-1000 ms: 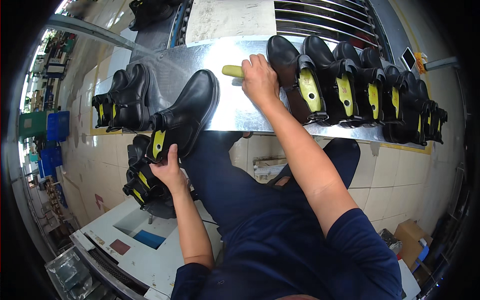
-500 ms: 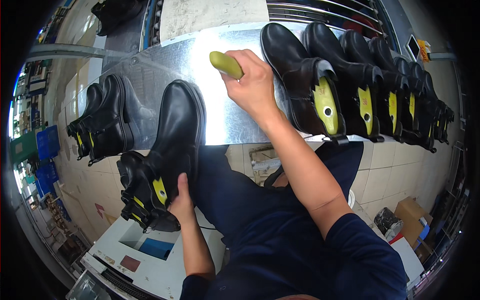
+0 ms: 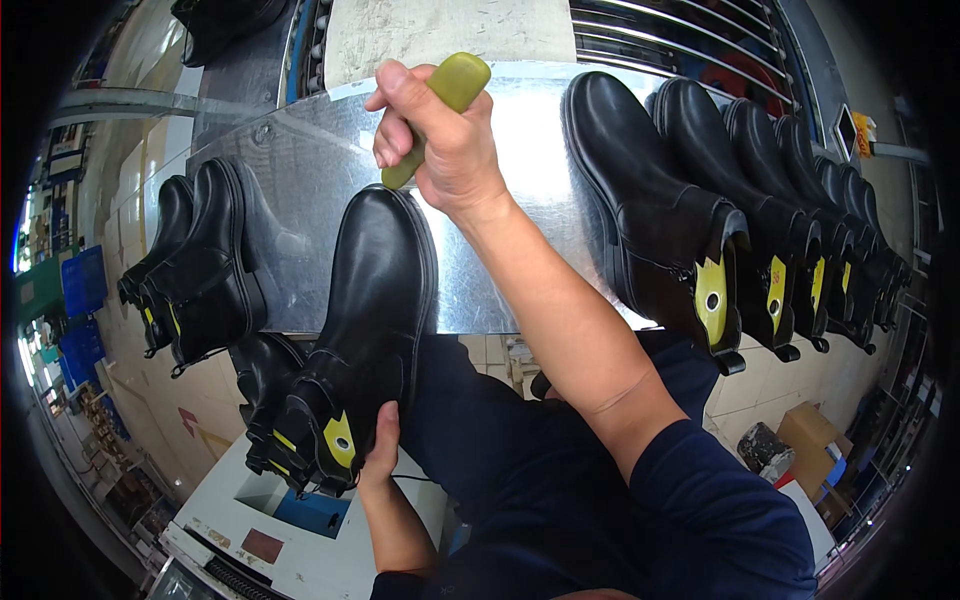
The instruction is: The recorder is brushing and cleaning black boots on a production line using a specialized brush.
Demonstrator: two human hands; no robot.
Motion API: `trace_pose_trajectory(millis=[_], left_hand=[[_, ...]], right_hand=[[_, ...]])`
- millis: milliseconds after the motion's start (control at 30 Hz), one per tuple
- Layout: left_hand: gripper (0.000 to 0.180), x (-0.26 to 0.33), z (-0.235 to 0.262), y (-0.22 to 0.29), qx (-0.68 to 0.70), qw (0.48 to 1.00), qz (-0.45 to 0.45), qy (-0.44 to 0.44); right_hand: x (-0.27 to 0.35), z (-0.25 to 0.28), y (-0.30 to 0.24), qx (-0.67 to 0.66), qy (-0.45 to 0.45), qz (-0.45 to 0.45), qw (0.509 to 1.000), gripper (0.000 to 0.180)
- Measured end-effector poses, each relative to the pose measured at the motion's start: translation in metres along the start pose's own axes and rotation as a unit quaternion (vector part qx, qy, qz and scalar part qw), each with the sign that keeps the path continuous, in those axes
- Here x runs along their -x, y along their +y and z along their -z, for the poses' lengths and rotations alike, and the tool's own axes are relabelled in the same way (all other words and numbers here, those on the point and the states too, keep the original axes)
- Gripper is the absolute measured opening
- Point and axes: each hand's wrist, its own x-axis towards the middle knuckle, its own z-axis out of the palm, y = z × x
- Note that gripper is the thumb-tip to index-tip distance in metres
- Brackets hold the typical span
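Observation:
My right hand (image 3: 440, 140) is closed around an olive-green rounded bar (image 3: 462, 82); its exact kind does not show. The bar's lower end is just above the toe of a black ankle boot (image 3: 375, 255); whether they touch I cannot tell. That boot lies toe away from me across the metal table's near edge. My left hand (image 3: 382, 450) grips its shaft end from the right side, thumb up and the other fingers hidden. A yellow-green insert (image 3: 340, 438) with a round hole shows inside the shaft opening.
Several black boots (image 3: 650, 190) stand in a row on the right of the metal table (image 3: 490, 270). More boots (image 3: 210, 270) are at the left, and others hang below the held one. A roller conveyor (image 3: 680, 40) lies beyond; a white machine (image 3: 310, 560) stands lower left.
My right hand has moved left, to above the boot's toe, and the bar has turned from nearly level to steep. My left hand stays on the boot. The whole view has shifted slightly.

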Motion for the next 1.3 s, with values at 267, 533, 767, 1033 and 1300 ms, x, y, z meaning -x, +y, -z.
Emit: trace_pose_trajectory(millis=[267, 533, 767, 1033, 1300], left_hand=[[0.073, -0.001, -0.002, -0.004, -0.045, 0.998, -0.035, -0.010], [0.050, -0.015, -0.027, 0.026, -0.067, 0.996, -0.041, -0.049], [0.036, -0.028, -0.091, 0.075, 0.153, 0.974, 0.002, 0.168], [0.080, -0.043, 0.026, 0.043, -0.032, 0.995, 0.027, -0.091], [0.094, -0.119, 0.001, 0.087, 0.022, 0.959, -0.153, -0.239]], right_hand=[[0.005, 0.004, 0.010, -0.042, -0.059, -0.029, 0.997, 0.030], [0.068, 0.027, 0.002, -0.032, -0.046, -0.053, 0.997, 0.037], [0.126, 0.022, -0.003, -0.047, -0.048, -0.181, 0.981, 0.034], [0.119, 0.077, -0.036, 0.236, 0.005, -0.047, 0.971, 0.032], [0.126, 0.059, -0.058, 0.259, 0.025, -0.089, 0.962, 0.025]])
